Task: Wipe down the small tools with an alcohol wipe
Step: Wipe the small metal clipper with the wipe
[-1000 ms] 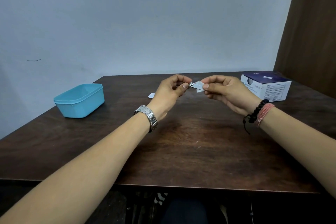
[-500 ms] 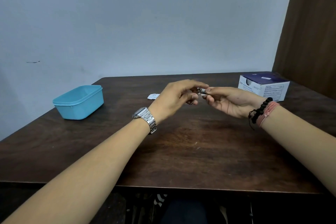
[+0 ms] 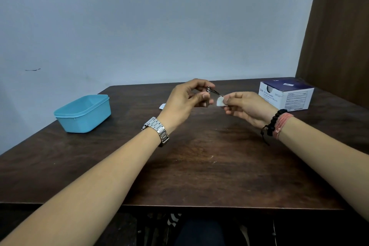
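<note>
Metal, small and shiny: the tool (image 3: 213,91) is held above mid-desk, pinched in the curled fingers of the left hand (image 3: 188,102). Its exact type is hard to make out; only a thin silvery stem and a knobby end show, the rest hidden behind the fingers. The stem's free tip meets the white wipe (image 3: 219,102), a soft folded pad gripped between thumb and fingers of the right hand (image 3: 244,109); most of the pad is covered by that grip.

Desk (image 3: 199,166): dark wood, visible grain, a few pale scuffs. Turquoise plastic container (image 3: 83,114), rounded rectangle with a rim, sits at the left; its inside is not visible. White and navy cardboard box (image 3: 285,96), printed label too small to read fully, at the right rear. A small white scrap (image 3: 162,106) lies behind the left hand, partly hidden. Steel-link watch (image 3: 157,131) on left wrist; dark beaded bracelet (image 3: 276,120) and pink thread band on the right.
</note>
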Demonstrator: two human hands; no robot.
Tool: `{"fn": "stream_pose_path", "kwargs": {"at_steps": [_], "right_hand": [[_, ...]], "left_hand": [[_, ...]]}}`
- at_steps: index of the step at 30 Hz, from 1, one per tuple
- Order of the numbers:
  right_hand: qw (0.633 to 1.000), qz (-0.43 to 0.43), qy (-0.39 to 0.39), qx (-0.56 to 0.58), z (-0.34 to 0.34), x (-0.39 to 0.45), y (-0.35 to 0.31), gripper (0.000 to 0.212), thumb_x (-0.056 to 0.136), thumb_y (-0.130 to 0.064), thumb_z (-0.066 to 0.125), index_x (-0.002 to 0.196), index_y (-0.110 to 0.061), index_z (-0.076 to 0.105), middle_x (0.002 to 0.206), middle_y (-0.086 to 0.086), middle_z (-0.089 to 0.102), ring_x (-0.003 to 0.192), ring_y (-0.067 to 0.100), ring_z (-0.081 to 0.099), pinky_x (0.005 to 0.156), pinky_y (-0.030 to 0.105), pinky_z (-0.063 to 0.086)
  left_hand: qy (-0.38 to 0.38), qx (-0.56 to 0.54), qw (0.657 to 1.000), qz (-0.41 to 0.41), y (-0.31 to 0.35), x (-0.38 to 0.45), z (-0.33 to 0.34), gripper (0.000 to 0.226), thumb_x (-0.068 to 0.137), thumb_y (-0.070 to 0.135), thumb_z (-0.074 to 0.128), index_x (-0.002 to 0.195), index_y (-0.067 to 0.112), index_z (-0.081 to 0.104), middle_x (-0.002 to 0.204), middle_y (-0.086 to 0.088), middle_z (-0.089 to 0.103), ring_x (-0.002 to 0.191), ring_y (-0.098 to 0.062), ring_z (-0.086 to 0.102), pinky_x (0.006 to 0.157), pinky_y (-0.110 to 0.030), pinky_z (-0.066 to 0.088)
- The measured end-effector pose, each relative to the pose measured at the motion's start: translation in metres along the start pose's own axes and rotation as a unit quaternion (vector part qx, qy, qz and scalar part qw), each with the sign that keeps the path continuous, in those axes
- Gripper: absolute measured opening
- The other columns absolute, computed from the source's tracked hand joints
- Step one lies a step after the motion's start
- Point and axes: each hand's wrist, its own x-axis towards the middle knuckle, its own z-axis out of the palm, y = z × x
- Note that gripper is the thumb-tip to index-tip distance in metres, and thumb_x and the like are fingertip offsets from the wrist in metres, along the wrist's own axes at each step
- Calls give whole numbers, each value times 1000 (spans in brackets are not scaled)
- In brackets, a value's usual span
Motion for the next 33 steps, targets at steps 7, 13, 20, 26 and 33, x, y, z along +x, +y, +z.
{"fn": "stream_pose_path", "kwargs": {"at_steps": [7, 13, 20, 26, 33], "right_hand": [[1000, -25, -7, -16, 5, -3, 1, 9, 92, 1, 57, 89, -5, 64, 83, 11, 65, 63, 8, 61, 62, 16, 55], [997, -63, 6, -36, 9, -5, -3, 10, 90, 2, 59, 84, -3, 64, 83, 10, 66, 65, 9, 63, 64, 16, 56], [990, -110, 23, -81, 10, -8, -5, 9, 89, 0, 62, 84, -6, 67, 78, 8, 67, 62, 9, 63, 64, 20, 56], [980, -148, -8, -132, 15, -10, -6, 18, 91, 3, 57, 85, -12, 66, 60, -5, 65, 53, 3, 57, 57, 17, 53], [978, -148, -15, -145, 14, -11, -5, 19, 91, 3, 57, 86, -13, 67, 70, 5, 64, 54, 2, 58, 58, 16, 53]], "left_hand": [[58, -83, 994, -40, -6, 2, -2, 19, 93, -3, 56, 99, 12, 65, 80, -1, 63, 78, -12, 68, 77, -23, 56], [96, -144, 983, -68, -6, 3, -2, 9, 96, 6, 55, 95, 9, 63, 76, -2, 66, 67, -9, 61, 73, -20, 55], [104, -109, 986, -75, -7, 2, 0, 8, 95, 14, 57, 93, 10, 64, 76, -2, 65, 65, -6, 59, 69, -20, 53], [91, -49, 993, -60, -9, 1, 1, 8, 94, 16, 59, 90, 11, 64, 77, 0, 66, 65, -5, 60, 69, -20, 52], [87, -48, 994, -54, -11, 2, -1, 6, 94, 15, 61, 91, 10, 63, 77, 1, 64, 66, -5, 60, 69, -19, 51]]}}
